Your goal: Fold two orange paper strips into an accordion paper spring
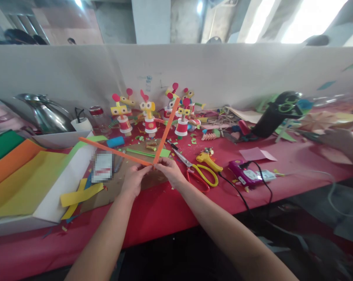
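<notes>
Two long orange paper strips meet at a corner between my hands. One strip runs off to the left, and the other rises up and to the right. My left hand pinches the corner from the left, over the cardboard. From the right, my right hand pinches the same corner with closed fingers. Green paper strips and small folded paper springs lie on the cardboard just beyond my hands.
Several cup figures stand behind. Scissors, a yellow glue gun and a purple power strip with cables lie right. A white box of coloured paper is left. Another person's hand is far right.
</notes>
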A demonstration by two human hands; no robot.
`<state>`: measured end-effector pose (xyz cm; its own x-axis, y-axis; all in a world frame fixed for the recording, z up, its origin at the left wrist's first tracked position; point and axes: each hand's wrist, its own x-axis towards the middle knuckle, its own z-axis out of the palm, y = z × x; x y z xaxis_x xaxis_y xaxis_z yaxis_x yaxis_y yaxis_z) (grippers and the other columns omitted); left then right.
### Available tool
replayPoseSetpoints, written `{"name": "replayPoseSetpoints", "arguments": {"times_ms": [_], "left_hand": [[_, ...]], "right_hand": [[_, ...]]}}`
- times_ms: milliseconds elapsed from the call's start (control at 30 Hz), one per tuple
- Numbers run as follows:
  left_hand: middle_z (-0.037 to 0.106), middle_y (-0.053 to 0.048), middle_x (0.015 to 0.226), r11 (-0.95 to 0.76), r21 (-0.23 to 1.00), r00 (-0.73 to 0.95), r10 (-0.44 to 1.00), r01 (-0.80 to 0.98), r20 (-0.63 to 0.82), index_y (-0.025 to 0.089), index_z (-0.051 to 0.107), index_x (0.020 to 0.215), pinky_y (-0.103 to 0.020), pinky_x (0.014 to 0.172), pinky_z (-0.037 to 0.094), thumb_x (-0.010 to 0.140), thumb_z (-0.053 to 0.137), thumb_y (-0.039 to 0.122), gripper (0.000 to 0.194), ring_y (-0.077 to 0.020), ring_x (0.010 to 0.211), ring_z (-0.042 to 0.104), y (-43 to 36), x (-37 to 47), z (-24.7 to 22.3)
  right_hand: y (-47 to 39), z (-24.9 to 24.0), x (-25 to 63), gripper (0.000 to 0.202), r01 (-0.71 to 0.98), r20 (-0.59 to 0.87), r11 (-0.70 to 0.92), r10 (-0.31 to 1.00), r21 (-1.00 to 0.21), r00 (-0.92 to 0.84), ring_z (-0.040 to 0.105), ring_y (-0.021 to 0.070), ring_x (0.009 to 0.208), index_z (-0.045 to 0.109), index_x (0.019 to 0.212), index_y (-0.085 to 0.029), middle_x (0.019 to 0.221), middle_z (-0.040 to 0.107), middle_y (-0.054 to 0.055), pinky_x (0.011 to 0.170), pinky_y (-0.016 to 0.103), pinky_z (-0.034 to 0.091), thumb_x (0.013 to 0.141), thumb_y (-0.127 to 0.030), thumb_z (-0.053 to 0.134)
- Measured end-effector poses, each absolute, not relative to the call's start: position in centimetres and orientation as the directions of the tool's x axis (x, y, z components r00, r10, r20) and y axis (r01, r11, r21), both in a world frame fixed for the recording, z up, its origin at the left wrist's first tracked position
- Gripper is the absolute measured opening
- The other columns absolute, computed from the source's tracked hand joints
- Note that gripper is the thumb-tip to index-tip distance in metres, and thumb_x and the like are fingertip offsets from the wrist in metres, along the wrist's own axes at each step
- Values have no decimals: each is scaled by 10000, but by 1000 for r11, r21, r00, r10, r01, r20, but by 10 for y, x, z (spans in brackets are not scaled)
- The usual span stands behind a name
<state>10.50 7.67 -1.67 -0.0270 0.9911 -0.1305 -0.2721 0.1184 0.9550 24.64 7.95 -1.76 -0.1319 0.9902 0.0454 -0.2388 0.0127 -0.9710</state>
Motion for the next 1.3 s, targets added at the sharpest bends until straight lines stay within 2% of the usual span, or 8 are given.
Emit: {"name": "replayPoseSetpoints", "arguments": {"times_ms": [300,467,567,733,1000,1167,1300], "left_hand": [[694,-24,657,77,953,-96,989,-294,-110,135,710,769,-278,679,446,507,823,259,311,-143,618,599,71,113,-13],[702,-44,656,80,944,-8,996,-321,-87,133,724,693,-303,708,456,444,833,220,286,-168,645,624,71,109,-6],[699,-51,645,111,937,31,994,-331,-107,132,730,709,-302,690,457,457,835,245,295,-174,649,633,72,108,-3],[686,-43,644,163,933,22,986,-319,-165,129,721,716,-253,617,442,454,838,234,305,-148,637,619,73,105,-7],[598,23,573,144,956,31,990,-257,-141,145,665,677,-186,494,366,471,843,245,290,-63,499,498,73,104,-9],[583,27,561,157,959,30,988,-237,-155,148,654,684,-197,482,356,439,854,240,330,-71,487,492,73,103,-8],[611,13,588,166,948,14,986,-272,-168,141,655,685,-200,502,367,426,858,231,341,-69,496,506,75,103,-9]], "right_hand": [[82,-21,245,133,-318,0,-39,993,-947,-121,456,77,506,607,678,-168,581,574,-37,500,216,319,636,-278,669],[82,-13,249,127,-348,13,-27,993,-937,-114,455,72,507,611,647,-158,559,571,-35,522,223,310,613,-257,683],[83,-13,251,134,-341,6,-41,991,-939,-135,468,78,518,619,643,-154,552,572,-33,543,228,322,599,-255,695],[84,-16,251,143,-315,7,-42,988,-948,-154,452,74,520,615,623,-154,559,567,-35,550,230,322,594,-261,706],[83,-20,254,180,-257,54,14,988,-966,-148,499,100,581,630,626,-159,626,610,-18,576,235,356,554,-270,752],[85,-23,256,156,-236,38,-8,981,-972,-190,518,110,583,665,663,-167,624,621,-17,567,238,369,609,-299,728],[82,-19,256,156,-277,60,6,980,-961,-188,546,115,615,676,686,-162,664,647,-2,620,251,404,617,-293,725]]}}
